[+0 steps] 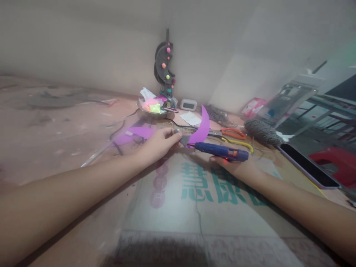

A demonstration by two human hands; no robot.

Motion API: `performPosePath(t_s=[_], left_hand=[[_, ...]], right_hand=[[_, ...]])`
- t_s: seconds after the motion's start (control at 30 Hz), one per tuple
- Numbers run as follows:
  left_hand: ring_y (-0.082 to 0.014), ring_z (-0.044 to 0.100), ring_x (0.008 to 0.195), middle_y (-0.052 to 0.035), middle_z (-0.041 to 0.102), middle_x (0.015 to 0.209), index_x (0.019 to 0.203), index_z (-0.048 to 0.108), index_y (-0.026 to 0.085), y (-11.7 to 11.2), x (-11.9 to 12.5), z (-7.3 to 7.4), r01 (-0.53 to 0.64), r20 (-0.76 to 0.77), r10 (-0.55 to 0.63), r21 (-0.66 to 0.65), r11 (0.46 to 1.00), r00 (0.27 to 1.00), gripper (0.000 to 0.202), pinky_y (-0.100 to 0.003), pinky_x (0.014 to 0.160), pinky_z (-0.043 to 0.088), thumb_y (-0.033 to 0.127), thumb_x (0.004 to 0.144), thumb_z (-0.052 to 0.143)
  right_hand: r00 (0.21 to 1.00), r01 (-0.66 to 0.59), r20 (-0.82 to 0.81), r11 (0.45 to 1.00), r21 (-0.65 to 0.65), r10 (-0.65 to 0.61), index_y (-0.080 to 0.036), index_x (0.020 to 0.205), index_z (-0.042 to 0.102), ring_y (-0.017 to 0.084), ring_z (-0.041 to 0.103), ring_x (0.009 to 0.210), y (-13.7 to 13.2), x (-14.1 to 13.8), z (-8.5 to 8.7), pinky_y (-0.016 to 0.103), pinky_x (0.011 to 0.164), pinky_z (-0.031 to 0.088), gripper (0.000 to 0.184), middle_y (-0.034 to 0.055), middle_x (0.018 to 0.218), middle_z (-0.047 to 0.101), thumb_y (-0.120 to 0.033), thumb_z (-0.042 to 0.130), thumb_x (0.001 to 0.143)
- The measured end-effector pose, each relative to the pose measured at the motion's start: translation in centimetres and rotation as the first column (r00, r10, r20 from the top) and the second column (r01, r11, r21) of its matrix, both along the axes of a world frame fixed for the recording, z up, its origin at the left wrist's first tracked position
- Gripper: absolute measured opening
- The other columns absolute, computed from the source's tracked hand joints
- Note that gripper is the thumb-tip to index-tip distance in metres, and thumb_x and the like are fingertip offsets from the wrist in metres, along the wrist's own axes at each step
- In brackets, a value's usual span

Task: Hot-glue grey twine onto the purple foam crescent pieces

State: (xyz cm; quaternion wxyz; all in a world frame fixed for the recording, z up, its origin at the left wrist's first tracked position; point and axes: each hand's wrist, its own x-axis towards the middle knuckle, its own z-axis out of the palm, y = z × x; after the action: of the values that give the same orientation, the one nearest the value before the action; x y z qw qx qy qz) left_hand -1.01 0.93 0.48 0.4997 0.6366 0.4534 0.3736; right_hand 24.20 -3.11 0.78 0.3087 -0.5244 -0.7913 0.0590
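Fingers, left: my left hand (158, 144) pinches a small grey scrap (184, 139) between thumb and fingertips, closed tight on it.
Fingers, right: my right hand (236, 165) is wrapped under the glue gun (222, 151), gripping its body.
Scrap: grey, roughly triangular, dull like felt, held just above the mat (200, 196) and touching the crescent's lower tip.
Crescent (202, 128): bright purple, curved like a moon, standing tilted just behind the scrap.
Glue gun: dark blue with an orange patch near my palm, lying level, nozzle pointing left, just beside the scrap.
Mat: pale, printed with green characters, under both hands.
Beyond: orange scissors (233, 132), grey yarn (263, 132), a bowl (152, 111) of bright bits, a tablet (306, 161) to the right.
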Motion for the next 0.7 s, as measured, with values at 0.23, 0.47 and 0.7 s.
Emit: performPosePath(t_s=[0.23,0.47,0.7], left_hand=[[-0.0052,0.039,0.039,0.0035,0.047,0.060,0.072,0.053,0.019,0.1,-0.1,-0.8,0.004,0.040,-0.002,-0.032,0.999,0.999,0.033,-0.017,0.034,0.025,0.049,0.085,0.055],[-0.0055,0.038,0.039,0.0030,0.046,0.062,0.074,0.053,0.020,0.3,-0.1,-1.4,0.021,0.083,-0.016,-0.053,0.998,0.996,0.035,-0.018,0.033,0.026,0.054,0.084,0.055],[-0.0055,0.039,0.042,0.0015,0.049,0.065,0.073,0.051,0.019,0.4,-0.1,-1.4,0.031,0.082,-0.028,-0.041,0.999,0.996,0.036,-0.018,0.036,0.030,0.053,0.084,0.056]], right_hand=[[1.000,-0.002,0.004,0.999,0.048,0.002,-0.025,0.073,0.066,0.022,0.067,0.069,0.3,0.4,-0.3,0.033,0.062,0.053,0.012,-0.0002,0.064,0.066,-0.037,0.067,0.077],[0.996,0.086,-0.010,0.995,0.055,-0.086,-0.024,0.068,0.062,0.020,0.062,0.056,0.1,-0.3,0.0,0.031,0.051,0.049,0.015,-0.0025,0.056,0.062,-0.036,0.068,0.075],[0.998,0.060,-0.041,0.996,0.060,-0.057,-0.025,0.067,0.059,0.018,0.060,0.049,0.3,0.0,-0.2,0.029,0.047,0.049,0.016,-0.0033,0.054,0.061,-0.036,0.068,0.076]])
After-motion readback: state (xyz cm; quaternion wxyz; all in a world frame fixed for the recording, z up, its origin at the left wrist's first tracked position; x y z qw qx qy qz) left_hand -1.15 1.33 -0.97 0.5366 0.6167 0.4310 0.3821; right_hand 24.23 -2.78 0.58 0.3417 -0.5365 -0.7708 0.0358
